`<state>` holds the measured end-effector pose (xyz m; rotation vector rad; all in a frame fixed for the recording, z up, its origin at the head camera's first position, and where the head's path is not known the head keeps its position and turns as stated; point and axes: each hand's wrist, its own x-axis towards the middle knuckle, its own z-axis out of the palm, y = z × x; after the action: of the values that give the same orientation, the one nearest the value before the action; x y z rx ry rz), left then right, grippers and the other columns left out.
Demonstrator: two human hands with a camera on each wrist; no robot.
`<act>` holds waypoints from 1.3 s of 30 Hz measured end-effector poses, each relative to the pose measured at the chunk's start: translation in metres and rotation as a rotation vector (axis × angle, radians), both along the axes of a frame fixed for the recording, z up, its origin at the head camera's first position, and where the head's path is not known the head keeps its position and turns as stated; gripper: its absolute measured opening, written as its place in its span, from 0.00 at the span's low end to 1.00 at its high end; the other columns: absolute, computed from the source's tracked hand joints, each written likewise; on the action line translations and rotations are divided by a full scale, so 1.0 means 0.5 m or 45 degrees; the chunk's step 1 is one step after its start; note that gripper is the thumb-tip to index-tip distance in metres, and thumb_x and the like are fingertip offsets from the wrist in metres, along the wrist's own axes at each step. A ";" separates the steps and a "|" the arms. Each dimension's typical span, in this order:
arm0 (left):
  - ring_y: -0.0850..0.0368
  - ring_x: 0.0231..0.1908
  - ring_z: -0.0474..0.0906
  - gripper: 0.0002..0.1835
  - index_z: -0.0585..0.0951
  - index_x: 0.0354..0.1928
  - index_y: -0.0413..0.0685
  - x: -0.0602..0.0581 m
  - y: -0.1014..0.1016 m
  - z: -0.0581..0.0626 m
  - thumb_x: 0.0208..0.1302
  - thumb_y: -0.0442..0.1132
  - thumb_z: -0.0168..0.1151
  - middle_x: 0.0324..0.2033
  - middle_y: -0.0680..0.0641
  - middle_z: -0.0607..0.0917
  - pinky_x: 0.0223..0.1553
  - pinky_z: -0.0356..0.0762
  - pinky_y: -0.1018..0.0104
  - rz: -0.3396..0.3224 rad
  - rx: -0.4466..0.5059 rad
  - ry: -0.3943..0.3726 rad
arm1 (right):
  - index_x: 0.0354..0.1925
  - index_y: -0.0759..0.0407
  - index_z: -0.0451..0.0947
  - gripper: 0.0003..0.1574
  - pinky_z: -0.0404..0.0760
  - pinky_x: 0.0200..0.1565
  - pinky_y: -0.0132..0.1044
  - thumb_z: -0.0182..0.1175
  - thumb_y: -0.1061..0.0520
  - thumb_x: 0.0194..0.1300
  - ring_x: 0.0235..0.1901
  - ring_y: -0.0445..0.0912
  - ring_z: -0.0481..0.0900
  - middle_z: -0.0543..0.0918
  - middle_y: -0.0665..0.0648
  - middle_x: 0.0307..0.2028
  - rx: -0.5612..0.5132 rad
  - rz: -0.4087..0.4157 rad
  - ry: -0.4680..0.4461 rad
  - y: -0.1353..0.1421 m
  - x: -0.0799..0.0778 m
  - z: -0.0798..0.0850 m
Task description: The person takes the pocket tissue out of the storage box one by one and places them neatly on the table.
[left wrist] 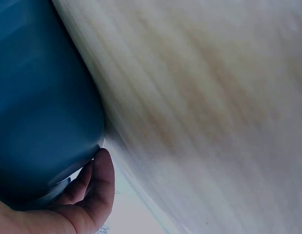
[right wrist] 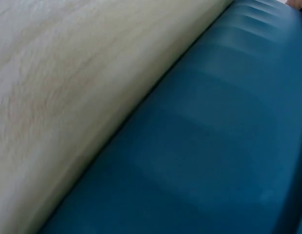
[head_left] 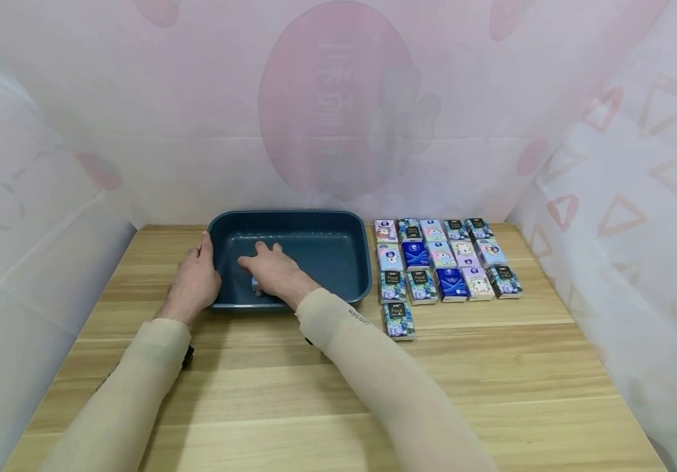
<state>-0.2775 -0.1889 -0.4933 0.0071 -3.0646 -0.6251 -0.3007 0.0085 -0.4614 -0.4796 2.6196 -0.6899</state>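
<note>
A deep, dark teal rectangular tray (head_left: pixel 327 259) stands on the wooden table. My left hand (head_left: pixel 193 278) grips its left end; in the left wrist view the fingers (left wrist: pixel 103 178) curl against the outside of the tray's corner. My right hand (head_left: pixel 276 270) reaches down inside, its visible fingers extended and spread. Under it, a small light-blue pack (head_left: pixel 255 284) lies near the tray's front left corner, mostly covered by the hand. The right wrist view shows the tray's outer wall (right wrist: pixel 190 141) and not the right hand at work.
Right of the tray, several pocket tissue packs (head_left: pixel 452 284) lie in close rows, with a single floral pack (head_left: pixel 399 320) in front of them. The wooden table (head_left: pixel 267 393) extends toward me. Printed pale cloth walls (head_left: pixel 208 98) enclose the back and sides.
</note>
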 end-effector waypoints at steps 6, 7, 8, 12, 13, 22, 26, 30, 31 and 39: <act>0.24 0.45 0.84 0.48 0.38 0.94 0.27 0.001 -0.002 -0.001 0.83 0.28 0.50 0.76 0.09 0.68 0.54 0.88 0.27 -0.014 0.000 -0.006 | 0.90 0.38 0.69 0.34 0.88 0.64 0.46 0.57 0.46 0.95 0.70 0.55 0.85 0.60 0.59 0.94 0.112 0.074 0.032 0.018 0.004 0.011; 0.24 0.46 0.84 0.48 0.38 0.94 0.28 0.001 -0.002 -0.001 0.84 0.28 0.50 0.76 0.10 0.68 0.55 0.88 0.26 -0.011 0.003 -0.010 | 0.88 0.37 0.72 0.32 0.88 0.67 0.47 0.59 0.49 0.95 0.74 0.57 0.81 0.62 0.59 0.93 0.219 0.167 0.119 0.022 0.005 0.012; 0.24 0.46 0.84 0.48 0.38 0.94 0.28 0.001 -0.002 -0.002 0.84 0.28 0.50 0.77 0.10 0.67 0.56 0.88 0.26 -0.008 0.006 -0.015 | 0.86 0.36 0.74 0.31 0.88 0.69 0.49 0.60 0.53 0.94 0.78 0.59 0.77 0.64 0.61 0.92 0.320 0.258 0.213 0.025 0.005 0.012; 0.26 0.47 0.83 0.48 0.38 0.95 0.29 0.002 -0.002 -0.001 0.84 0.29 0.49 0.78 0.10 0.67 0.57 0.88 0.26 -0.004 0.019 -0.022 | 0.87 0.36 0.73 0.37 0.90 0.71 0.50 0.68 0.54 0.89 0.77 0.60 0.81 0.76 0.60 0.85 0.501 0.408 0.426 0.042 0.006 0.016; 0.26 0.46 0.83 0.48 0.38 0.94 0.29 0.001 -0.002 -0.002 0.84 0.29 0.49 0.78 0.09 0.67 0.56 0.88 0.26 -0.003 0.020 -0.021 | 0.88 0.38 0.72 0.39 0.90 0.71 0.48 0.69 0.53 0.88 0.75 0.58 0.84 0.80 0.59 0.82 0.501 0.413 0.444 0.046 0.007 0.018; 0.25 0.47 0.83 0.48 0.38 0.95 0.29 0.002 -0.004 -0.001 0.83 0.28 0.49 0.77 0.09 0.67 0.56 0.87 0.25 0.001 0.022 -0.011 | 0.79 0.47 0.79 0.31 0.95 0.50 0.36 0.72 0.55 0.85 0.48 0.43 0.94 0.95 0.49 0.57 0.428 0.412 0.482 0.090 0.028 0.052; 0.25 0.48 0.83 0.48 0.38 0.94 0.29 0.002 -0.005 -0.001 0.83 0.28 0.49 0.77 0.09 0.67 0.58 0.87 0.24 0.000 0.024 -0.011 | 0.75 0.50 0.82 0.23 0.94 0.47 0.36 0.68 0.56 0.88 0.44 0.43 0.94 0.96 0.50 0.54 0.431 0.421 0.547 0.112 0.033 0.064; 0.27 0.45 0.83 0.47 0.39 0.94 0.28 0.002 -0.005 -0.001 0.82 0.28 0.49 0.76 0.09 0.68 0.56 0.88 0.26 -0.001 0.022 -0.010 | 0.74 0.51 0.83 0.20 0.94 0.46 0.37 0.63 0.57 0.91 0.40 0.43 0.92 0.96 0.52 0.53 0.408 0.395 0.545 0.136 0.039 0.077; 0.28 0.45 0.82 0.47 0.40 0.94 0.28 0.002 -0.005 -0.001 0.82 0.28 0.49 0.76 0.09 0.68 0.55 0.88 0.26 -0.002 0.026 -0.010 | 0.74 0.51 0.83 0.20 0.94 0.47 0.37 0.63 0.58 0.91 0.40 0.43 0.91 0.96 0.52 0.54 0.397 0.381 0.533 0.143 0.042 0.081; 0.25 0.50 0.82 0.47 0.37 0.95 0.30 -0.001 -0.001 0.000 0.84 0.28 0.48 0.77 0.09 0.67 0.60 0.86 0.24 0.003 0.036 -0.020 | 0.77 0.51 0.82 0.24 0.91 0.43 0.36 0.64 0.59 0.90 0.35 0.42 0.88 0.97 0.54 0.56 0.311 0.308 0.470 0.215 0.066 0.117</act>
<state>-0.2781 -0.1896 -0.4933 0.0156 -3.0701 -0.6716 -0.2677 0.1159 -0.4028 -0.9005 2.8610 -0.2136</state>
